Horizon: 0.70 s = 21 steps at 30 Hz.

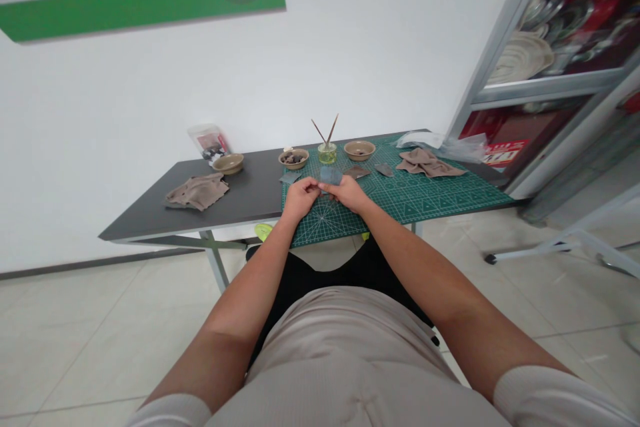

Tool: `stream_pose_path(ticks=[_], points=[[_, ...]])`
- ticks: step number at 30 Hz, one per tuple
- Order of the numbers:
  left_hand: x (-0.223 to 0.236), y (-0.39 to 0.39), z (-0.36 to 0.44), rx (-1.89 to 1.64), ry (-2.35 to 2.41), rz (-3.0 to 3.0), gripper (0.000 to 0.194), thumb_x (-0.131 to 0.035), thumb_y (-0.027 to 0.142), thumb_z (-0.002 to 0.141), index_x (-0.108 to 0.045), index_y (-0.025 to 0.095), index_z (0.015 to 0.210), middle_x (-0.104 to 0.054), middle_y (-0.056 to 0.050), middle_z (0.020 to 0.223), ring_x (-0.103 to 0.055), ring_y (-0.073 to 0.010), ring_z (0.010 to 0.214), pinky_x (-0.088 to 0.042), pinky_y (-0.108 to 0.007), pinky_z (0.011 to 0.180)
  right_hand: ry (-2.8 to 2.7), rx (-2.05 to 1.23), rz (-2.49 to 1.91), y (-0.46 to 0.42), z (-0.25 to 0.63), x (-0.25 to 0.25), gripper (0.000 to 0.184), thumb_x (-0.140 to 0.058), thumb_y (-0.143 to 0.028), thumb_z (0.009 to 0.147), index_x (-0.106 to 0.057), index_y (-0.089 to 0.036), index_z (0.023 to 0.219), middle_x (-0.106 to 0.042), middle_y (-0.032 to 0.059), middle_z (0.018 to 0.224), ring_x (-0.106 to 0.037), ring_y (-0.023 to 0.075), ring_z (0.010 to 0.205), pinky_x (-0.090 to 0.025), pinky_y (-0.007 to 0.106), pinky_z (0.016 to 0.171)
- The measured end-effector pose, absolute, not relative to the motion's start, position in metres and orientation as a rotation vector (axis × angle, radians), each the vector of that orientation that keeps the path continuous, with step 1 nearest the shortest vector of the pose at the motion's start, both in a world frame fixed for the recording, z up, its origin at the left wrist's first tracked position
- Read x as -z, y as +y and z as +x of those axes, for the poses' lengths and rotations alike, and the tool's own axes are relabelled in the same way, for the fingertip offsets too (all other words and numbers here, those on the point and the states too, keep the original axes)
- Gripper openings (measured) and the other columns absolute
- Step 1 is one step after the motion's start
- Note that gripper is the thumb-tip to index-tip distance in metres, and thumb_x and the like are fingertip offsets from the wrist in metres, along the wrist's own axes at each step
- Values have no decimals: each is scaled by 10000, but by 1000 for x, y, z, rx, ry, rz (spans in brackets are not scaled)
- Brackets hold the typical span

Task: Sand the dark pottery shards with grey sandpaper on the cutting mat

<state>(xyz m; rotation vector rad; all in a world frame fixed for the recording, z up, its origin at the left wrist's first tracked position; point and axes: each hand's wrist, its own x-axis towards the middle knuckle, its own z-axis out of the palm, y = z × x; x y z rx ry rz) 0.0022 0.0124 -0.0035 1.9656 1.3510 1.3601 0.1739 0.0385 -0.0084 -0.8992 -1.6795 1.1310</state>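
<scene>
Over the green cutting mat (425, 193), my left hand (302, 196) and my right hand (351, 193) meet with fingers closed. A small grey piece that looks like sandpaper (331, 175) stands up from the fingers of my right hand. My left fingertips pinch close beside it; whatever they hold is too small or hidden. On the mat nearby lie more grey sandpaper-like pieces (384, 169) and a brown one (357, 171). Behind my hands is a bowl of dark, stone-like lumps (293, 159).
A glass jar (327, 154) holds two thin brushes or sticks. Brown bowls (359, 151) stand along the back. Crumpled brown cloths (197, 192) lie at both sides. Plastic bags (440, 143) rest at the right rear. A wall runs behind the table; a glass-doored cabinet (540, 90) stands right.
</scene>
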Motion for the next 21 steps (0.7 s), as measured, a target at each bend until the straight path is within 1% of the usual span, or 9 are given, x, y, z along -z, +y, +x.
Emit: stream_pose_path(ticks=[4, 7, 9, 14, 18, 21], points=[[5, 14, 3, -1375, 1352, 1950, 88, -613, 141, 743, -684, 173, 784, -675, 23, 702, -600, -129, 670, -478, -248, 670, -1620, -1166, -881, 39, 172, 9, 484, -780, -618, 662, -647, -154, 710, -532, -28, 516, -446, 105, 487, -320, 246, 484], [7, 17, 4, -1395, 1311, 1897, 170, -628, 121, 733, -694, 166, 883, -720, -3, 789, -648, -140, 714, -524, -263, 711, -1559, -1193, -855, 39, 171, 9, 502, -804, -608, 625, -673, -145, 771, -557, -26, 538, -476, 112, 498, -340, 245, 488], [9, 19, 3, -1387, 1274, 1877, 213, -641, 117, 730, -698, 163, 930, -733, -17, 824, -670, -150, 735, -546, -278, 732, -1534, -1201, -843, 38, 171, 9, 516, -813, -612, 608, -679, -144, 778, -566, -24, 541, -481, 113, 492, -347, 246, 485], [12, 20, 1, -1381, 1191, 1829, 180, -681, 167, 736, -716, 163, 912, -740, -26, 806, -693, -175, 754, -566, -309, 753, -1531, -1198, -841, 38, 172, 8, 518, -810, -636, 605, -656, -149, 694, -566, -12, 523, -478, 112, 478, -348, 250, 478], [11, 20, 1, -1380, 1154, 1757, 144, -689, 217, 755, -719, 166, 886, -746, -28, 781, -703, -185, 742, -564, -321, 752, -1550, -1195, -831, 38, 173, 8, 505, -800, -624, 634, -660, -144, 698, -600, 8, 557, -483, 110, 485, -350, 249, 482], [10, 19, 2, -1366, 1146, 1748, 106, -692, 220, 753, -712, 173, 846, -740, -19, 752, -700, -184, 719, -559, -319, 734, -1565, -1198, -821, 38, 173, 8, 505, -794, -627, 640, -662, -143, 699, -613, 18, 570, -488, 111, 492, -356, 249, 485]])
